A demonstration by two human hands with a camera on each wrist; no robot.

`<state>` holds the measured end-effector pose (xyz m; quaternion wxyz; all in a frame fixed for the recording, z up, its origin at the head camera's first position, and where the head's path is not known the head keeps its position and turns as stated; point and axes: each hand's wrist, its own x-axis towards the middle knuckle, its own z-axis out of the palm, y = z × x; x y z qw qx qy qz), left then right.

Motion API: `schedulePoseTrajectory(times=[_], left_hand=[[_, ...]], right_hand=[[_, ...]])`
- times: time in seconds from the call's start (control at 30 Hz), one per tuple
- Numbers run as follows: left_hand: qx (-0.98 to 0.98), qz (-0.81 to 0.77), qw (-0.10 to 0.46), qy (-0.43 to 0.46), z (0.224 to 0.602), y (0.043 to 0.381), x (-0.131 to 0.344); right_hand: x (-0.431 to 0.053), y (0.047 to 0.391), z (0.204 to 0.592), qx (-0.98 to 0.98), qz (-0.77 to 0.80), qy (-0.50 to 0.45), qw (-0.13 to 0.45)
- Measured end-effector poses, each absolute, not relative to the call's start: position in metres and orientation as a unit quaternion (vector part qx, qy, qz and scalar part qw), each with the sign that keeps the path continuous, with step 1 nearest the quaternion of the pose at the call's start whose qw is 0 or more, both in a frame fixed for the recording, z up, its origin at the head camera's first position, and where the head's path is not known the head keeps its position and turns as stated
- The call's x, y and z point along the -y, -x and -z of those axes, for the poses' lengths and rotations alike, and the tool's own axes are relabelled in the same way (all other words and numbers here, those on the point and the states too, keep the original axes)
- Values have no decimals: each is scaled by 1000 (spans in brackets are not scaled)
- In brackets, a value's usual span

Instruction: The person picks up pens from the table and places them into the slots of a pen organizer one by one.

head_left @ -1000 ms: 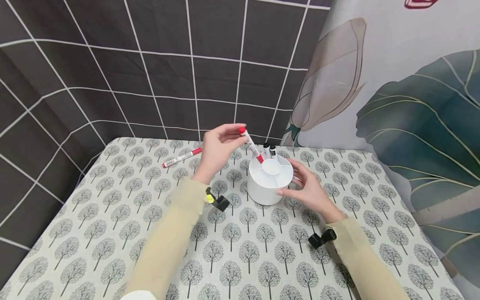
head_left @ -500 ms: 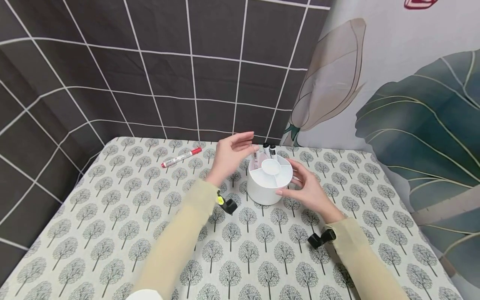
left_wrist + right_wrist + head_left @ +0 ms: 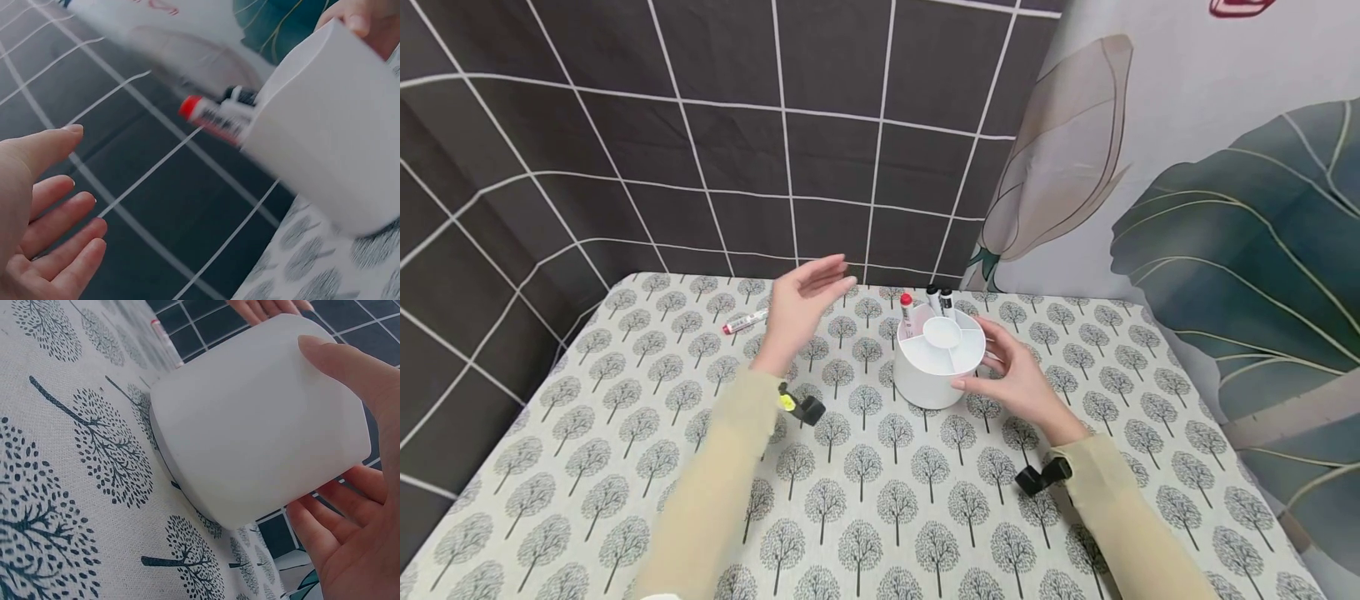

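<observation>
A round white pen holder [image 3: 928, 385] with a divided top stands on the table. My right hand [image 3: 1018, 379] grips its right side, thumb in front and fingers behind, as the right wrist view also shows on the smooth white wall [image 3: 256, 425]. One red-ended marker [image 3: 907, 310] stands upright in the left back compartment, beside black-capped markers [image 3: 940, 300]. Left of the holder, my left hand [image 3: 801, 308] hangs in the air with loosely extended fingers and holds nothing. Behind it lies another red marker [image 3: 745, 322] on the cloth, its right end hidden by the hand.
The table wears a cloth [image 3: 880, 500] printed with grey trees. A dark curtain with a white grid [image 3: 715, 150] hangs along the back and left edges. On the right hangs a flower-patterned curtain [image 3: 1225, 250].
My left hand has lowered the red marker into the white holder, let it go, and drawn back to the left. The right hand keeps its place on the holder.
</observation>
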<state>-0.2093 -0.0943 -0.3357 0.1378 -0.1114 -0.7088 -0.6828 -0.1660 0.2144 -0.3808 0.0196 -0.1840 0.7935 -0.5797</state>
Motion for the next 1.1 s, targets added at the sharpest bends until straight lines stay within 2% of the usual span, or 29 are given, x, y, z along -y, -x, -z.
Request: schedulePoseTrajectory(times=[0.33, 0.63, 0.87, 1.1], left_hand=[[714, 674, 181, 58, 340, 206, 150], [750, 634, 190, 7, 353, 199, 190], [778, 606, 159, -51, 388, 211, 222], [831, 540, 118, -62, 410, 215, 238]], right_hand=[[-214, 166, 381, -789, 584, 191, 15], [-214, 166, 381, -787, 586, 191, 16], [-214, 166, 381, -790, 582, 192, 15], [-214, 167, 380, -793, 576, 196, 14]])
